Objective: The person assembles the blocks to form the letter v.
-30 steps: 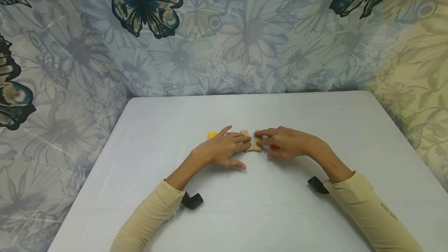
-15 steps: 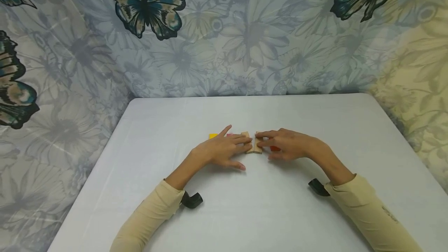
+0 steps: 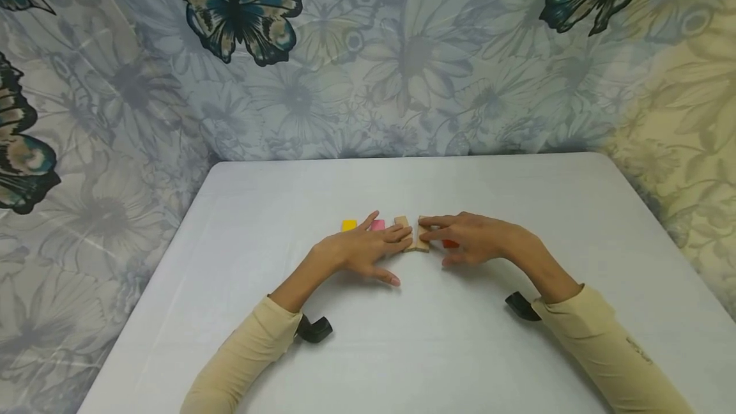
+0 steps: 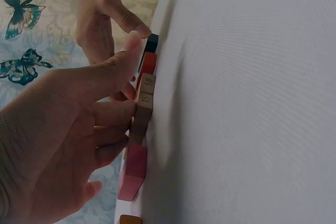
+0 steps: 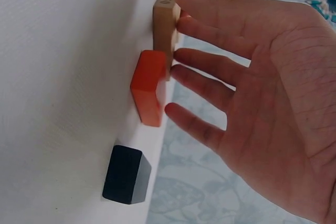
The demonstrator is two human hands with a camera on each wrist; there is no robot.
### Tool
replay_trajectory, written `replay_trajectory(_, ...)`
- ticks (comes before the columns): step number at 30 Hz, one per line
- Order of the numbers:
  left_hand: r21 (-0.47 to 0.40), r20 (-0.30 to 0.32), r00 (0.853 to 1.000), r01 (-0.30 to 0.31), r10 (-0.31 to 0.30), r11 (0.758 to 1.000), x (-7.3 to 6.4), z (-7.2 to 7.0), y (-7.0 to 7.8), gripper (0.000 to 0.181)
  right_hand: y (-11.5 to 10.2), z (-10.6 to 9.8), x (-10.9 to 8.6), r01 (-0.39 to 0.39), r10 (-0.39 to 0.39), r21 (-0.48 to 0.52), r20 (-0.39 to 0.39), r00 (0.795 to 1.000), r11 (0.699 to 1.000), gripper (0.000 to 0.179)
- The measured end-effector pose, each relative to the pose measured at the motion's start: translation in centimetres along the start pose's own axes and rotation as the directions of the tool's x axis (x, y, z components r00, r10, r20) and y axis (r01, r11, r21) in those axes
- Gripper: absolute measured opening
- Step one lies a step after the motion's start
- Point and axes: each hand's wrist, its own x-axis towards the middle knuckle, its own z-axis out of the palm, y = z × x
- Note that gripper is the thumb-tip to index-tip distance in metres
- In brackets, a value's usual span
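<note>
Currently, a pale, straight-edged wooden block marked 75 (image 4: 140,116) and its wooden twin marked 50 (image 4: 148,81) are lying on a white, finely textured counter (image 3: 454,350), near ends meeting, far ends spreading apart. The left hand (image 3: 365,249) is reaching palm-down, its straight fingers touching the 75 block and its thumb spreading toward the near side. The right hand (image 3: 482,235) is facing it, extended fingertips touching the 50 block. Neither grip is closing round anything; fingers on both are stretching out loosely. A smooth pink block with slanted faces (image 3: 377,225) is sitting just left of the 75 block, and a yellow block (image 3: 349,225) is resting farther left. Beside the 50 block, a glossy orange-red angled block (image 5: 148,74) is lying, with a dark, boxy block (image 5: 123,176) standing beyond it. Compared with half a second ago, the left thumb is pointing lower and more pink is showing.
</note>
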Motion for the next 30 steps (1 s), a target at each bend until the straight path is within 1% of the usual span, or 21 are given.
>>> replay_trajectory(5,0.003,0.003,1.0,-0.003,0.003,1.0,0.1,0.1,0.2,0.092,0.1,0.1,-0.1,0.005,-0.005,-0.005,-0.015,1.0,1.0,0.062)
replay_trajectory(10,0.009,-0.001,1.0,-0.001,0.001,1.0,-0.1,0.0,0.1,0.094,0.2,-0.2,-0.4,0.017,-0.019,-0.038,-0.055,0.998,0.999,0.06)
replay_trajectory(15,0.002,-0.019,1.0,-0.013,0.013,1.0,-0.2,0.0,-0.4,0.097,0.4,-0.7,-0.6,-0.015,0.012,-0.04,-0.081,0.997,0.999,0.066)
replay_trajectory(20,-0.017,-0.005,0.999,-0.036,0.036,0.999,-0.1,0.3,-1.2,0.097,0.6,-1.2,-0.9,-0.042,0.04,-0.019,-0.102,0.994,0.999,0.073)
replay_trajectory(25,0.001,-0.001,0.999,-0.051,0.051,0.999,0.2,0.6,-1.6,0.096,1.0,-1.5,-1.4,-0.071,0.069,-0.012,-0.124,0.99,0.997,0.073)
replay_trajectory(30,0.022,0.007,0.998,-0.069,0.069,0.997,0.4,0.8,-1.6,0.096,1.2,-1.7,-1.9,-0.081,0.08,-0.001,-0.141,0.987,0.997,0.073)
